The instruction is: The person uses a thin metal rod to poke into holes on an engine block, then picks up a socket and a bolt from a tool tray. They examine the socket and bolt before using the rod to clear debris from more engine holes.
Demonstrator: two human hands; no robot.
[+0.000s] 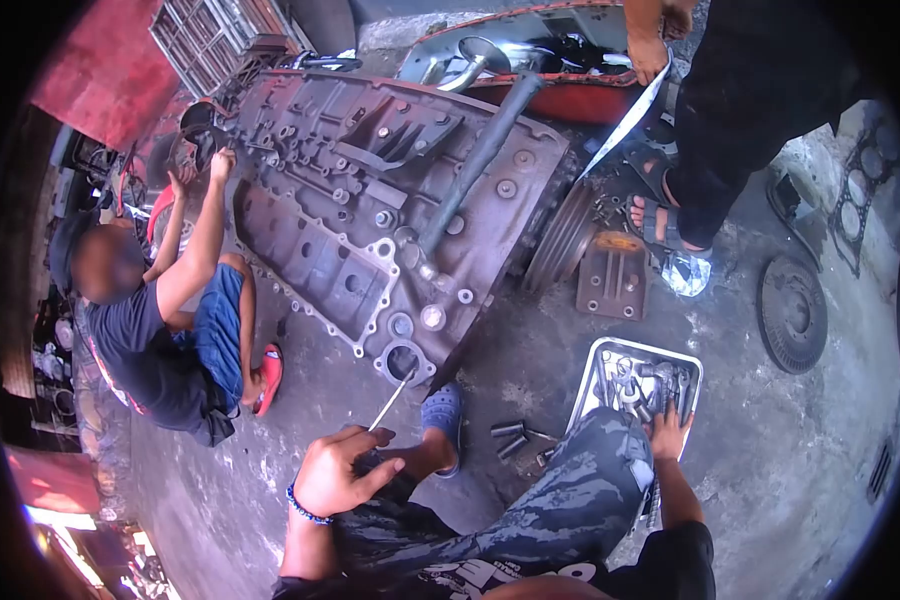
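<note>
My left hand, with a blue bead bracelet at the wrist, is closed around a thin, light-coloured rod. The rod's far end reaches the round flanged opening at the near corner of a large engine block. What kind of tool the rod is I cannot make out. Over on the right, my right hand reaches into a white metal tray, its fingers extended onto the sockets and other metal tools there. No held piece shows in those fingers.
A crouching person works at the block's far left end. Another person stands right, holding a white strip. Sockets, a rusty metal plate, a toothed disc and a gasket lie on the floor.
</note>
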